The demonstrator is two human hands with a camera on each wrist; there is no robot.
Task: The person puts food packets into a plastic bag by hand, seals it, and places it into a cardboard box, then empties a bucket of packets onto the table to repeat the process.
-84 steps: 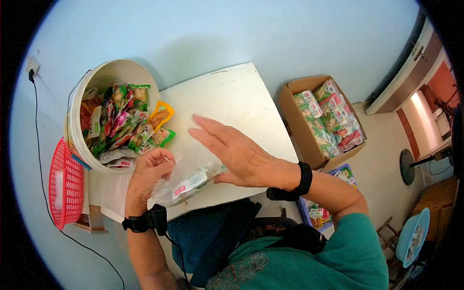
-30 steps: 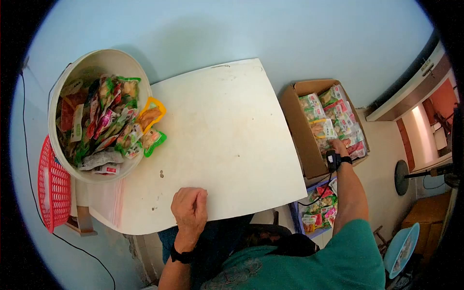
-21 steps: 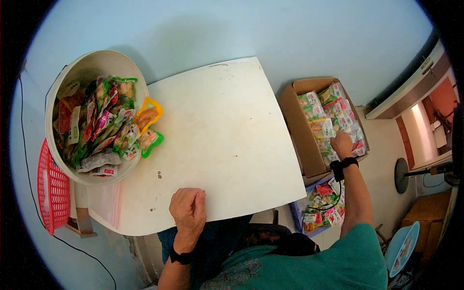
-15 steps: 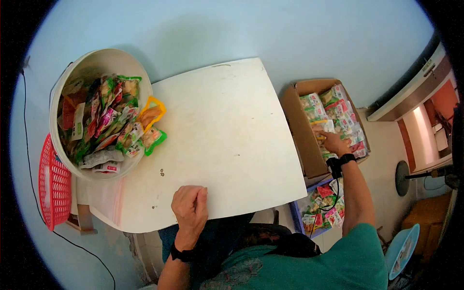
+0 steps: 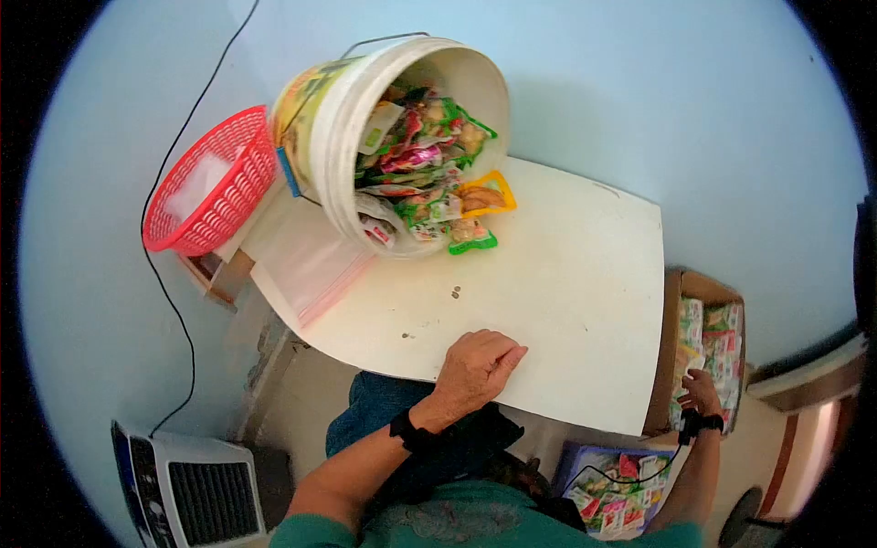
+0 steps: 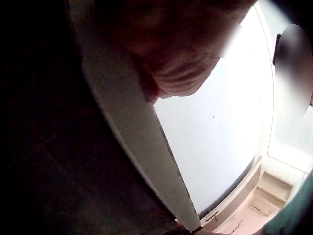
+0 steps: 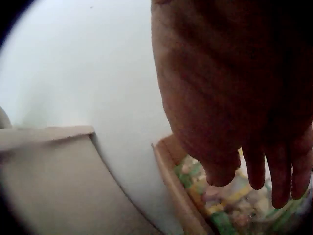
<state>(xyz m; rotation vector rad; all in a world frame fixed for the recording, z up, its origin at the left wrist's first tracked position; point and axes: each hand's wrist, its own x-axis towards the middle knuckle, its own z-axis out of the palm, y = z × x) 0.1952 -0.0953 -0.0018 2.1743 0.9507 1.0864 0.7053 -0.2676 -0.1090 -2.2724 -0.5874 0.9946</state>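
At the front edge of the white table (image 5: 548,292), the left hand (image 5: 477,370) rests with its fingers curled under and nothing visible in it. The left wrist view shows that hand (image 6: 181,63) dark against the table edge. Over the cardboard box (image 5: 667,365) at the right, the right hand (image 5: 701,393) reaches down above packed food bags (image 5: 722,347). In the right wrist view the fingers of this hand (image 7: 244,112) hang loosely apart over green and yellow packets (image 7: 230,196), with nothing seen between them; contact with the packets cannot be told.
A white bucket (image 5: 343,173) lies tipped on the table's left, snack packets (image 5: 425,160) inside and at its mouth. Beside it are a clear plastic bag (image 5: 306,265) and a red basket (image 5: 219,196). A purple crate (image 5: 566,466) of packets stands below the box; a cable runs along the right arm.
The head view has turned, shifting the bucket and table rightward. The clear bag of packets has left the table. The right hand has gone to the box; the left has moved to the table's front edge.
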